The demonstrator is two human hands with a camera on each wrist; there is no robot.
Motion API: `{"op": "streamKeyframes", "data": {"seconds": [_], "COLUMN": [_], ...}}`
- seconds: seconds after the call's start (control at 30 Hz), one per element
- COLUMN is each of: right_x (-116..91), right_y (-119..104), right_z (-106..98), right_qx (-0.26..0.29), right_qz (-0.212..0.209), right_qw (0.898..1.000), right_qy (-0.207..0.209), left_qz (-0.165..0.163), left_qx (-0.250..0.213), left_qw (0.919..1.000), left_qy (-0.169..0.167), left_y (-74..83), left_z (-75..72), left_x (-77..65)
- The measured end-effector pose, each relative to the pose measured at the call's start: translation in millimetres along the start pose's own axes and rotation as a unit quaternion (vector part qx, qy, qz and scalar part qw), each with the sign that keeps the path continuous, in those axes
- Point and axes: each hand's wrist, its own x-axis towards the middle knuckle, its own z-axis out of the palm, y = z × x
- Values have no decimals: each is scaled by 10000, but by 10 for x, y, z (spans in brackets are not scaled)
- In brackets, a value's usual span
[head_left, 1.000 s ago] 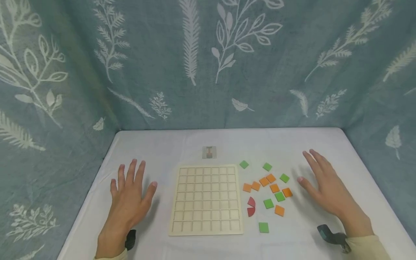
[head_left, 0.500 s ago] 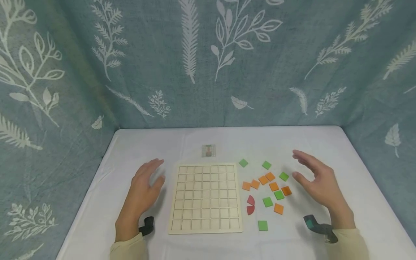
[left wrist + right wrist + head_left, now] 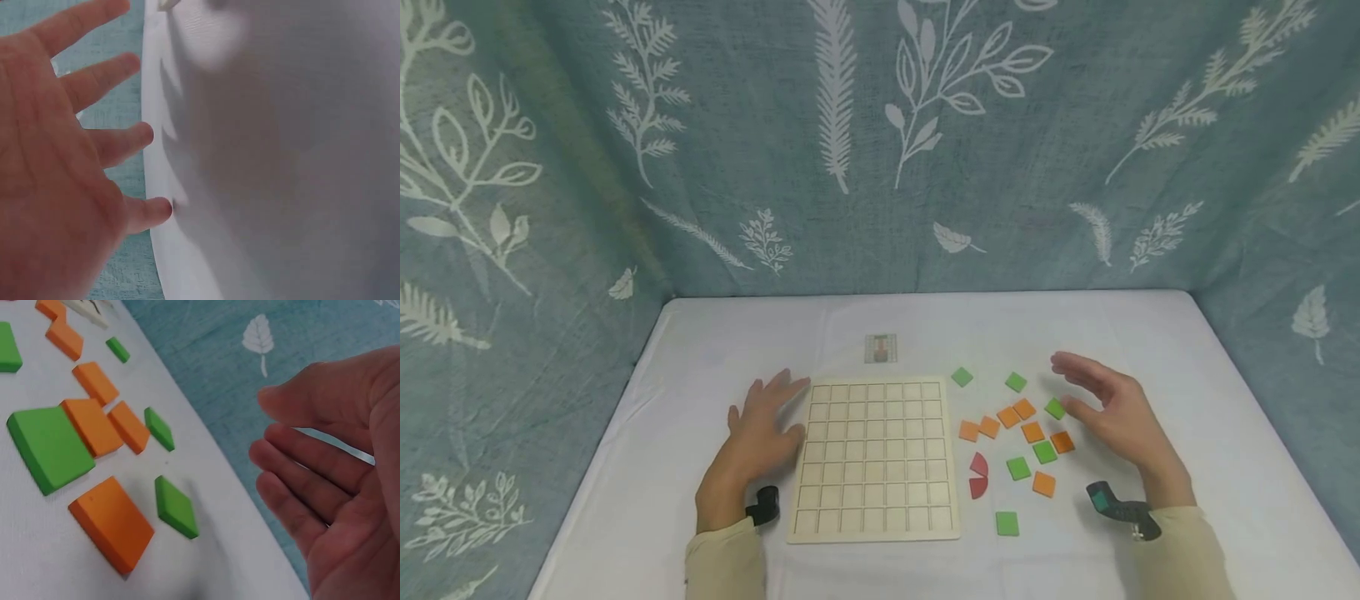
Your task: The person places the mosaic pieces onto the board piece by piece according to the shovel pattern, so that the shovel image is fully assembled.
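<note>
A pale square grid board [image 3: 876, 535] lies flat on the white table, its cells bare. At its left edge is my left hand [image 3: 763, 433], fingers spread, fingertips right at the rim, holding nothing. In the left wrist view the left fingers [image 3: 103, 81] stretch apart over white cloth. My right hand [image 3: 1112, 417] hovers at the right of the loose tiles, fingers loosely bent, thumb close by a green square tile [image 3: 1055, 408]. In the right wrist view nothing is between the thumb and fingers of the right hand [image 3: 331, 469]. An orange square tile [image 3: 112, 525] lies near it.
Several orange and green tiles, such as an orange tile [image 3: 1044, 484] and a green tile [image 3: 1007, 523], lie right of the board. Two red quarter-round pieces [image 3: 978, 487] lie by its right edge. A small patterned card [image 3: 881, 348] sits behind it. Patterned blue-green curtains [image 3: 775, 150] surround the table.
My left hand has moved right, from the table's left side to the board's edge. My right hand has moved left toward the tiles, its fingers bending more. The pieces have stayed put.
</note>
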Motion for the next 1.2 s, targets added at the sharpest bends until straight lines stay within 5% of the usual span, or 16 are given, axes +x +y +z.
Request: {"op": "streamKeyframes", "data": {"seconds": [0.63, 1.2], "right_x": [10, -143], "right_y": [234, 298], "right_z": [56, -62], "right_qx": [303, -562], "right_qz": [585, 878], "right_qw": [9941, 9928], "right_qy": [-861, -599], "left_qz": [12, -78], "left_qx": [277, 192], "left_qw": [9989, 9987], "left_qy": [-380, -464], "left_y": [-93, -52], "left_z": [28, 37], "left_x": [63, 94]}}
